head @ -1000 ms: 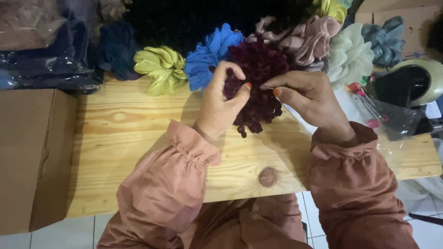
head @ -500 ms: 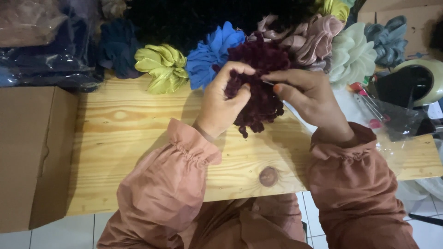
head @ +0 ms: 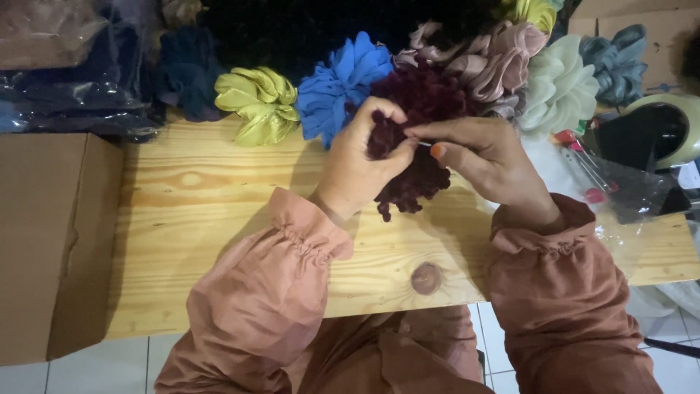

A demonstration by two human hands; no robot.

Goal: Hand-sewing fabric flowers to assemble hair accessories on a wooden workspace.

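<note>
Two hands meet over the wooden desk (head: 219, 211), both pinching one dark maroon scrunchie (head: 408, 175) held just above its far middle. My left hand (head: 361, 171) wraps the ruffled fabric from the left; my right hand (head: 488, 164) pinches its top edge between thumb and forefinger. Along the far edge I see a yellow-green scrunchie (head: 255, 102), a blue scrunchie (head: 339, 84), and pink and pale ones. A cardboard box (head: 51, 241) stands at the desk's left edge, its contents hidden from me.
</note>
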